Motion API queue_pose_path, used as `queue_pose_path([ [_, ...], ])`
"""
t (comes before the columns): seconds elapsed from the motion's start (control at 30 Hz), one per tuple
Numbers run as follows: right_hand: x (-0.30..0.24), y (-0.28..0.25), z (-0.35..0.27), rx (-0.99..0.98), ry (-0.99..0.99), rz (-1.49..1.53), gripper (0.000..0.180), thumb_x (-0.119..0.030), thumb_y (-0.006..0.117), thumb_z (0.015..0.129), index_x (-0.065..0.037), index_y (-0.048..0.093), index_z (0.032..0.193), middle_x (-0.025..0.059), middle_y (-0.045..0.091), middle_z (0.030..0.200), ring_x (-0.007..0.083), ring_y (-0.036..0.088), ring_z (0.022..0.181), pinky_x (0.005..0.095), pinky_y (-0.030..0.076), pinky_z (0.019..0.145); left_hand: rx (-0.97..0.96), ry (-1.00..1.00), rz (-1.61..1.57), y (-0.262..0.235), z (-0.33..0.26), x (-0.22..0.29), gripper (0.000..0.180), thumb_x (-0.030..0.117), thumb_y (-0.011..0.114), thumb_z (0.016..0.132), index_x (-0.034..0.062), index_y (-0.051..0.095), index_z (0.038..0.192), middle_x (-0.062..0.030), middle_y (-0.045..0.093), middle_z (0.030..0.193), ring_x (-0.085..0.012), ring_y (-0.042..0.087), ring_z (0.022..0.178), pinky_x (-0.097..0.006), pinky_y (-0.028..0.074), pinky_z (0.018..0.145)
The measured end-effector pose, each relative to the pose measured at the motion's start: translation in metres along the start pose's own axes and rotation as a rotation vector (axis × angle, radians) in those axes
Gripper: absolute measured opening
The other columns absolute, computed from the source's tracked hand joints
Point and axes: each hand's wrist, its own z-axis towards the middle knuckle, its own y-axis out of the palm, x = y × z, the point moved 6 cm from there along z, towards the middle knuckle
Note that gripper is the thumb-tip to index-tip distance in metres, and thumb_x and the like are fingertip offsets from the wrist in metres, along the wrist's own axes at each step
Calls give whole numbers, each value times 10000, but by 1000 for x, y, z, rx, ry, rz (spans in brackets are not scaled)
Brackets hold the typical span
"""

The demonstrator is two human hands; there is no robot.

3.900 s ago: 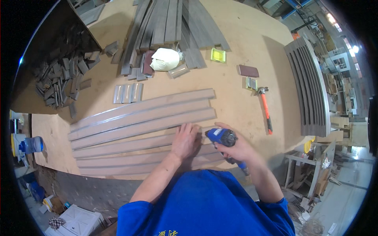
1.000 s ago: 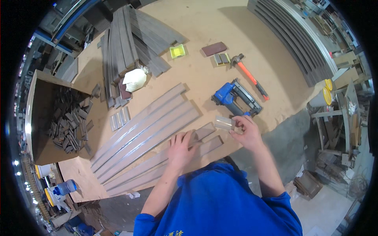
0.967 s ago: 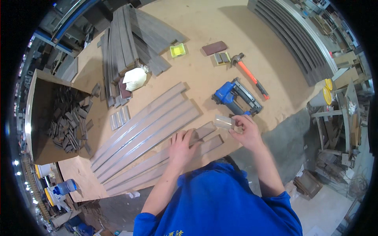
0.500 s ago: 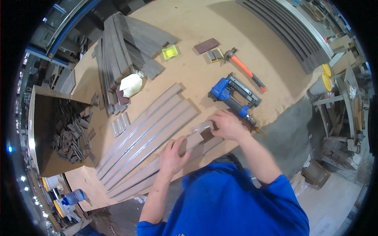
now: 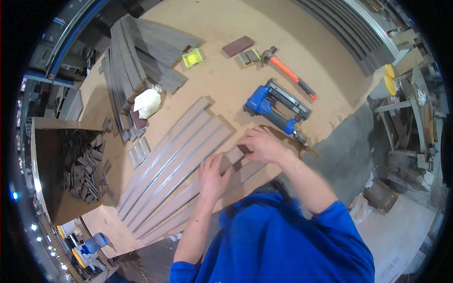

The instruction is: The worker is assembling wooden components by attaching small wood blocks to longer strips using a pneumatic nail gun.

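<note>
The left hand (image 5: 213, 177) is on a slat (image 5: 230, 159) that lies on the tabletop (image 5: 222, 75), directly in front of the person. Its grip pinches the slat across its width, fingers along one edge and thumb along the other. The right hand (image 5: 264, 145) is at the slat's right end, fingers bent over it. Whether this grip is pinching the slat or a separate piece cannot be told, as the hand covers the contact.

A second slat (image 5: 245, 175) lies alongside, on the person's side. Three further slats (image 5: 177, 153) lie fanned to the left, ends unevenly set.

A blue nailer (image 5: 276, 106) lies on its side just beyond the right hand. Beyond it is a hammer (image 5: 290, 73) with an orange and black handle. Near the hammer head are a small tray (image 5: 249, 57) and a maroon block (image 5: 237, 45). A yellow tray (image 5: 192, 58) stands further left.

A white bag (image 5: 147, 103) rests against grey boards (image 5: 127, 63). At far left, a carton (image 5: 43, 181) on its side contains loose offcuts (image 5: 85, 170).
</note>
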Motion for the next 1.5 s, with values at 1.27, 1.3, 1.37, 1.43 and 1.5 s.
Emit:
queue_pose_path([
  [1.27,-18,30,-50,418,290,95,333,-194,808,801,-161,779,1131,-6,710,1072,251,589,1089,499,400,968,-88,2,226,11,9,2,539,159,874,776,34,699,1271,-143,615,1057,-346,594,1043,-467,494,920],
  [1.3,-19,31,-50,395,300,99,356,-198,820,798,-150,779,1148,-4,713,1093,251,581,1108,502,389,995,-87,-8,226,12,8,2,536,167,870,781,40,698,1273,-136,614,1060,-342,594,1050,-468,491,927],
  [1.37,-22,32,-52,387,296,97,375,-201,819,798,-141,772,1166,4,710,1106,256,579,1118,504,386,1013,-71,-24,224,12,6,-1,532,175,866,786,46,698,1275,-130,612,1062,-337,595,1056,-468,488,933],
  [1.43,-26,32,-52,375,293,91,395,-203,818,799,-131,765,1184,11,708,1119,261,578,1128,506,383,1031,-91,-56,224,14,4,-5,557,203,857,788,92,690,1308,-95,599,1085,-315,584,1113,-473,463,979],
  [1.5,-27,31,-53,352,321,87,436,-214,812,803,-116,749,1223,24,702,1148,269,575,1155,506,375,1051,-77,-65,211,14,3,-4,554,201,855,788,96,691,1306,-93,601,1094,-313,583,1125,-477,457,991],
])
